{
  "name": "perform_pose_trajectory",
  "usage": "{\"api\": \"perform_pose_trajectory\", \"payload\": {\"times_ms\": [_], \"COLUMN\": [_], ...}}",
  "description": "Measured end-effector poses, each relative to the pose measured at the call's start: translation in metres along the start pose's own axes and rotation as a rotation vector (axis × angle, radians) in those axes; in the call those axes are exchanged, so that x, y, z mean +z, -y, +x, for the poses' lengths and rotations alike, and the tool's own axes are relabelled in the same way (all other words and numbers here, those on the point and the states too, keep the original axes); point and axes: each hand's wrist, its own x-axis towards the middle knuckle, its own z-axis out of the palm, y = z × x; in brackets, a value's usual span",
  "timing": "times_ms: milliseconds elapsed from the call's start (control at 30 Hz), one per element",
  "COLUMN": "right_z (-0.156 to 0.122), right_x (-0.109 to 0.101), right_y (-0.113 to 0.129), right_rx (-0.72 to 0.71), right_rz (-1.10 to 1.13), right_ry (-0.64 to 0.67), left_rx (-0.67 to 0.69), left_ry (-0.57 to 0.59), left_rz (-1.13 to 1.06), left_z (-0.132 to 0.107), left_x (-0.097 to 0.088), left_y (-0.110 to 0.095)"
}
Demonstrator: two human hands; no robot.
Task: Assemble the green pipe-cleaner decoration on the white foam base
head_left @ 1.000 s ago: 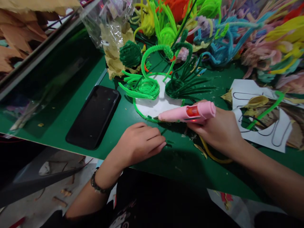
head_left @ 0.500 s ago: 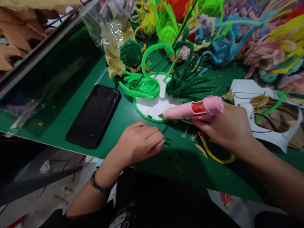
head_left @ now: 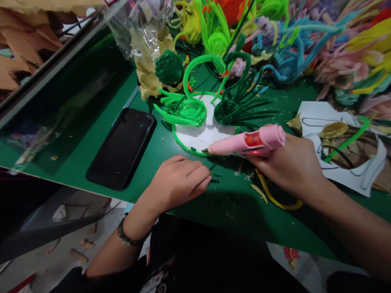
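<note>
My right hand (head_left: 290, 165) grips a pink glue gun (head_left: 249, 143), its tip touching the green-edged rim of a white round base (head_left: 201, 136). On that base stand a light green pipe-cleaner swan (head_left: 186, 108) and a dark green one (head_left: 235, 106). My left hand (head_left: 180, 181) rests on the green table (head_left: 91, 134) just in front of the base, fingers curled together and pressed down beside small green pipe-cleaner bits (head_left: 215, 176); whether it holds anything is hidden.
A black phone (head_left: 122, 146) lies to the left. A heap of coloured pipe-cleaner flowers (head_left: 293, 44) fills the back. A clear bag (head_left: 143, 28) stands at back left. White paper with scraps (head_left: 345, 150) lies right. A yellow pipe cleaner (head_left: 275, 199) curves under my right hand.
The glue gun first drew slightly right, then its tip came back to the base's front rim. My left hand has barely moved.
</note>
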Motion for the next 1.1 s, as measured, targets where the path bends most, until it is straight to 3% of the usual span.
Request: {"api": "perform_pose_trajectory", "payload": {"times_ms": [633,800,1100], "right_z": [-0.006,-0.008,-0.011], "right_x": [0.002,-0.001,-0.002], "right_y": [-0.003,-0.003,-0.009], "right_rx": [-0.039,0.015,0.039], "right_rz": [-0.056,-0.048,-0.041], "right_ry": [-0.041,-0.015,-0.042], "left_rx": [-0.005,-0.027,-0.212], "left_ry": [-0.015,-0.017,-0.058], "left_rz": [0.001,0.016,0.095], "left_z": [0.0,0.001,-0.001], "left_x": [0.0,-0.001,0.0], "left_y": [0.0,0.0,0.0]}}
